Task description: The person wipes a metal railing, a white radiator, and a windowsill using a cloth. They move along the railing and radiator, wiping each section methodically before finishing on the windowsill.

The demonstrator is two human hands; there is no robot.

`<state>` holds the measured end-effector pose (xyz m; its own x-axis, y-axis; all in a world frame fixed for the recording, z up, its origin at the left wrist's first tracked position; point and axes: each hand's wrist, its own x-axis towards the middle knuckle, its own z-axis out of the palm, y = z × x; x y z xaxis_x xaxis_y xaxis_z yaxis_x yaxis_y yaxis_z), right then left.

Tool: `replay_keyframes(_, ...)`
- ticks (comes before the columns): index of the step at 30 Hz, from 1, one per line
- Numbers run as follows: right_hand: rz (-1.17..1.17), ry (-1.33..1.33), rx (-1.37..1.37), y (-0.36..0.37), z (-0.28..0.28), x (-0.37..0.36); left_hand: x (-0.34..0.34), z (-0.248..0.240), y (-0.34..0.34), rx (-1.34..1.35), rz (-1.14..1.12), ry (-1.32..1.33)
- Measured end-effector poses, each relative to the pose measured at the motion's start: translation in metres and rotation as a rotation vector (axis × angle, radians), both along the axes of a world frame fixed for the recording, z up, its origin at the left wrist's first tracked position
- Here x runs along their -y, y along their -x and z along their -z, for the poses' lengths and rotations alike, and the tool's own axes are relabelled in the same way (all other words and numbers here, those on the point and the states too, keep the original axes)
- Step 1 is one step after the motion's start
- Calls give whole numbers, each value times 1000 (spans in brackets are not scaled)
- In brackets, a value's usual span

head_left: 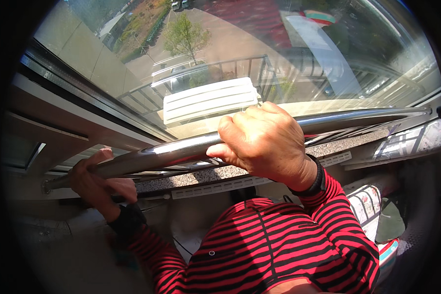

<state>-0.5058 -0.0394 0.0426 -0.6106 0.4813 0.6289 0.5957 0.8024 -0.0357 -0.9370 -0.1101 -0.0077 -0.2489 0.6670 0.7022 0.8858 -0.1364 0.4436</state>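
A shiny metal handrail [181, 148] crosses in front of a large window, bowed by the lens. My right hand [267, 144] is closed over the middle of this rail, knuckles up and thumb on the near side. Near the rail's left end, in shadow, my left hand [89, 183] is wrapped round it, with part of the hand above the tube and fingers below. No other object shows in either hand, though the right palm is hidden. Both forearms wear red and black striped sleeves with dark cuffs.
Beyond the window glass [299, 63] are a white slatted unit [210, 100], a dark railing and a tree far below. Under the rail runs a speckled stone sill [215, 174] with a white slotted strip [220, 187]. Patterned fabric [365, 206] lies at the right.
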Motion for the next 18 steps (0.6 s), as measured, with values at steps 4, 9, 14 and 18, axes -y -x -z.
replay_keyframes(4, -4, -27, 8, -1, 2, 1, -11, -4, -90, -516, -16, -230)
replay_keyframes(9, -40, -105, -24, -7, 6, 3, -13, -19, -178, -246, 10, -127)
replay_keyframes(14, -275, -16, -178, -29, 4, 1, -17, -24, -207, -296, 45, -126)
replay_keyframes(18, -222, -88, -273, -74, -9, -7, -23, -19, -225, -241, 96, -182)
